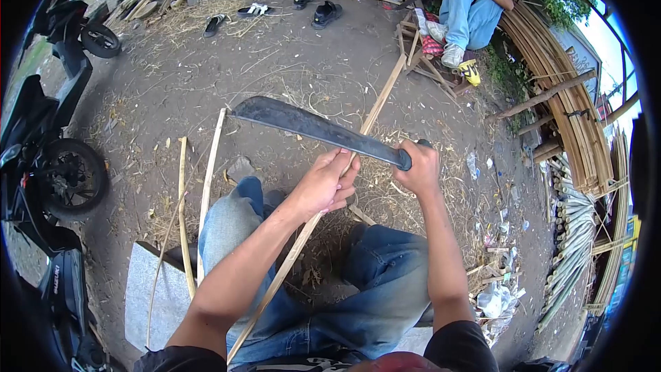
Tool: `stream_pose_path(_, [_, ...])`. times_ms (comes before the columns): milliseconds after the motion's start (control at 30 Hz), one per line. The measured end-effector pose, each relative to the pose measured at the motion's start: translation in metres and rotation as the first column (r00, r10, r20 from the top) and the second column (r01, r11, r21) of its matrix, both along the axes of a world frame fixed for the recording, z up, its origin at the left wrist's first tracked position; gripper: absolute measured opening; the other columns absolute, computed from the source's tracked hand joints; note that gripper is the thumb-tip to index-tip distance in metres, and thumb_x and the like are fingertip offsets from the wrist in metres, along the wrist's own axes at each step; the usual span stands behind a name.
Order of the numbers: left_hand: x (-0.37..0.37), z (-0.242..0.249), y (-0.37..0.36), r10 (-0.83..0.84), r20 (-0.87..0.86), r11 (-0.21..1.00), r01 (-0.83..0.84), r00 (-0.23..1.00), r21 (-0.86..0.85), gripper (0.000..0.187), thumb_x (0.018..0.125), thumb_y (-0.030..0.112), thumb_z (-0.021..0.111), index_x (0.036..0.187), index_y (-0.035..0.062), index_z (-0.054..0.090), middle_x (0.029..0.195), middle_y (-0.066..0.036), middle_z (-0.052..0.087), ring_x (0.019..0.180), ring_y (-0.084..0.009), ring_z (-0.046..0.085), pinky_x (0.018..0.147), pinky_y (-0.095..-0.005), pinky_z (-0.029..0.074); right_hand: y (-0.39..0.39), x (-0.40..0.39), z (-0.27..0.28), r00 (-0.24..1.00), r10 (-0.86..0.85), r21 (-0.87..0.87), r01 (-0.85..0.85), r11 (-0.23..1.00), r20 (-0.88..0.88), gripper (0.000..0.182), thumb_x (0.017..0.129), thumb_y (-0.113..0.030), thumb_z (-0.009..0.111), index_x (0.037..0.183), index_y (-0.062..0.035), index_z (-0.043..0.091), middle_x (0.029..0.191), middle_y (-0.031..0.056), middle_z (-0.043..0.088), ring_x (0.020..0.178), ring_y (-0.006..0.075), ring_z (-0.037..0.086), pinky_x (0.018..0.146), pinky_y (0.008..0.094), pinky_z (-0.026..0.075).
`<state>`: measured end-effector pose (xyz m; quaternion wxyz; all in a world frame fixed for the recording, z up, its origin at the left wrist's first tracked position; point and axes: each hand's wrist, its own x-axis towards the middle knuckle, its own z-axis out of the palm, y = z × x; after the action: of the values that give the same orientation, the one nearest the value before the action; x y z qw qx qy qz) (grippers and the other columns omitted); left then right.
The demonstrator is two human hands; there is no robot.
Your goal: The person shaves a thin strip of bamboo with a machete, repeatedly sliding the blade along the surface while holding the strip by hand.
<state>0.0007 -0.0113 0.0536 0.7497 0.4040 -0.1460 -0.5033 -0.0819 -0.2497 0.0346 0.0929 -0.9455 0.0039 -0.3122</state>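
Two hands: both closed and apart at the centre of the frame; left hand (318, 186) lower, right hand (420, 167) to its right.
Left fingers: curled narrowly around a bamboo strip (289, 260), just beneath the blade.
Right fingers: wrapped around the grip of a machete (296, 120).
Machete blade: slants from the centre to the upper left, crossing the strip just above the left hand; whether metal touches bamboo, I cannot tell.
Bamboo strip: runs from the lower centre, between the legs, up towards a wooden frame (434, 72) at upper right.
Nearest risk: the left thumb and fingertips lie beside the blade, so a slip of the machete or a twist of the narrow strip could cut them.
Strip risk: a knot or uneven grain could turn a split sideways and spoil the piece; splinters could prick the gripping palm.
Leg risk: the jeans (385, 269) lie below, so a blade breaking free downwards might reach a thigh.
Left side: two loose strips (183, 200) (212, 165) slant beside the knee; a jolt might knock them.
Upper right: another person (458, 10) sits near the frame, exposed if the strip's far end whips.
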Motion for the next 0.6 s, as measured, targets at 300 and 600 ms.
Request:
stream_pose_path(300, [0.027, -0.021, -0.028, 0.105, -0.069, 0.994, -0.103, 0.992, 0.026, 0.03, 0.111, 0.033, 0.033, 0.098, 0.0099, 0.047, 0.061, 0.006, 0.031, 0.042, -0.0048, 0.023, 0.033, -0.0235, 0.021, -0.057, 0.019, -0.05, 0.924, -0.332, 0.008, 0.339, 0.941, -0.188, 0.015, 0.067, -0.012, 0.07, 0.08, -0.0064, 0.065, 0.073, 0.0177, 0.069, 0.065, 0.0392, 0.066, 0.064, 0.0493, 0.053])
stream_pose_path(600, [0.017, -0.011, 0.005, 0.097, -0.155, 0.992, -0.108, 0.983, -0.066, 0.027, 0.11, 0.03, 0.038, 0.097, 0.009, 0.048, 0.059, 0.007, 0.031, 0.04, -0.003, 0.025, 0.031, -0.0204, 0.022, -0.02, 0.003, -0.016, 0.993, -0.104, -0.183, 0.111, 0.977, 0.049, 0.008, 0.069, -0.01, 0.068, 0.071, -0.0078, 0.06, 0.06, 0.0118, 0.061, 0.054, 0.0308, 0.063, 0.053, 0.0409, 0.048])
